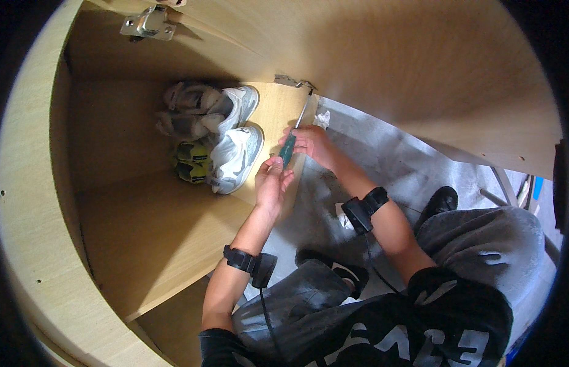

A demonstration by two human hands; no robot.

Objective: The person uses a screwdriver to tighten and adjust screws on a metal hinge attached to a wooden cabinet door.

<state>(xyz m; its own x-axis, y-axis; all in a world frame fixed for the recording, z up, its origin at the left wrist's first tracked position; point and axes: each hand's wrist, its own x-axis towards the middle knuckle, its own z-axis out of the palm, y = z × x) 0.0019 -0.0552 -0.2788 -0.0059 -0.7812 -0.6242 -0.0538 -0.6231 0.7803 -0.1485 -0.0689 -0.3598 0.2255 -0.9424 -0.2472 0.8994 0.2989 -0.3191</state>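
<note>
Both of my hands are closed on a screwdriver (288, 150) with a green handle and a thin metal shaft. My left hand (272, 182) pinches the butt end of the handle. Further up, my right hand (311, 144) grips it near the shaft. The tip reaches a metal hinge (306, 84) at the lower edge of the wooden cabinet door (431, 73); whether it sits in a screw cannot be made out. Just left of my hands, white sneakers (237, 160) stand on the cabinet shelf (168, 244).
Behind the white sneakers are greyish shoes (193, 107) and a yellow-green pair (191, 162). Another hinge (147, 24) is fixed at the upper left. Crumpled white paper (323, 118) lies on the grey floor (382, 144). My knees and dark shoes are below, and metal legs (503, 186) stand at right.
</note>
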